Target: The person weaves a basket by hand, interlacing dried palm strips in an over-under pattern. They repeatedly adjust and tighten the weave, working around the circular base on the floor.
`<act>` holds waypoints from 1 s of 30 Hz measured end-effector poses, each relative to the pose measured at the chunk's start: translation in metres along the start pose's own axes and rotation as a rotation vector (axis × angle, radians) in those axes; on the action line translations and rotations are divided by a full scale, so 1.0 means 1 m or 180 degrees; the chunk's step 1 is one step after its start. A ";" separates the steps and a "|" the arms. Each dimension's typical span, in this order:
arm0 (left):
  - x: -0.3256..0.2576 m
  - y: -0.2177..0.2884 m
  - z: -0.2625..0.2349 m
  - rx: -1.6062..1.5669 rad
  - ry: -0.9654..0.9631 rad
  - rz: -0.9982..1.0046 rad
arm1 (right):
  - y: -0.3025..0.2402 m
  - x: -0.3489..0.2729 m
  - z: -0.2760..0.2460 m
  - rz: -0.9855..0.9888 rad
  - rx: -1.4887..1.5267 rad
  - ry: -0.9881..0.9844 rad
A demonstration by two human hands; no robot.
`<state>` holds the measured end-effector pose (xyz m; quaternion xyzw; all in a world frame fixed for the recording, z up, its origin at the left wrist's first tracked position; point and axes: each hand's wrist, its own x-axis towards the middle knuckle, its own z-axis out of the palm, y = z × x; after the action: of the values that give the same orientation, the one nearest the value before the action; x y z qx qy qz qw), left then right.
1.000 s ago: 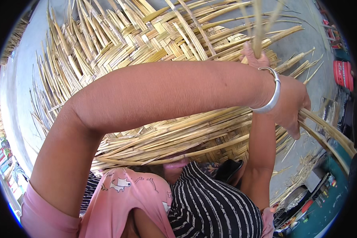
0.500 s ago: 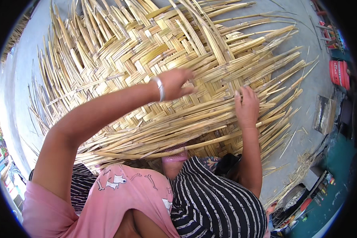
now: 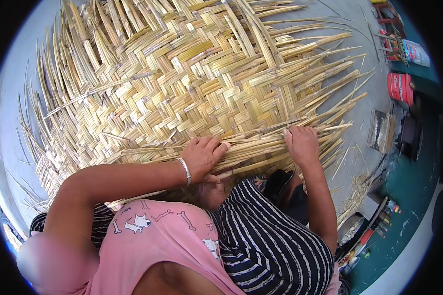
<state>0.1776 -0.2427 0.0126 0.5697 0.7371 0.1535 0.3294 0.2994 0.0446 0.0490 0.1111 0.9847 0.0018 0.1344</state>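
Observation:
A large woven mat (image 3: 182,83) of split yellow-tan cane lies before me in a herringbone weave, with long loose strip ends fanning out on its far, left and right sides. My left hand (image 3: 203,156), with a silver bangle on the wrist, is closed over a bundle of loose cane strips (image 3: 256,150) at the mat's near edge. Farther right, my right hand (image 3: 302,143) is curled over the same strips, its thumb against them. The undersides of both hands are hidden.
Grey floor (image 3: 347,59) surrounds the mat. On the right stand a red container (image 3: 400,88) and a weathered board (image 3: 380,130). Dry straw scraps (image 3: 359,189) lie near the lower right, beside assorted small items on a green floor (image 3: 401,216).
My left hand has come down from above the weave onto the near strips and closed on them. My right hand has moved slightly nearer. The near strips have shifted toward me, baring more weave.

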 end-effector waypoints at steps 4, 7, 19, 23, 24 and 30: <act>-0.008 0.008 0.006 0.0176 0.0319 0.0099 | -0.005 -0.013 -0.011 -0.0146 -0.0156 -0.0108; -0.004 0.020 -0.002 -0.0083 0.0304 -0.0054 | -0.007 -0.024 -0.028 -0.0163 -0.0272 -0.0106; -0.030 0.051 0.012 -0.1427 -0.0782 0.0804 | 0.016 0.001 -0.075 0.0963 0.1322 -0.0629; -0.020 0.037 0.024 -0.0121 0.0207 0.1114 | 0.068 0.035 -0.020 0.1400 0.2146 0.0330; -0.012 0.026 0.023 0.0232 0.0023 0.1175 | 0.088 0.041 0.003 0.1653 0.2781 0.0331; -0.020 -0.001 0.035 -0.0328 -0.0059 0.0859 | 0.091 0.111 0.044 0.2627 0.5594 0.0917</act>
<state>0.2028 -0.2668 -0.0078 0.6474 0.6418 0.2288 0.3414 0.2268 0.1567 -0.0200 0.5058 0.5263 -0.6713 -0.1288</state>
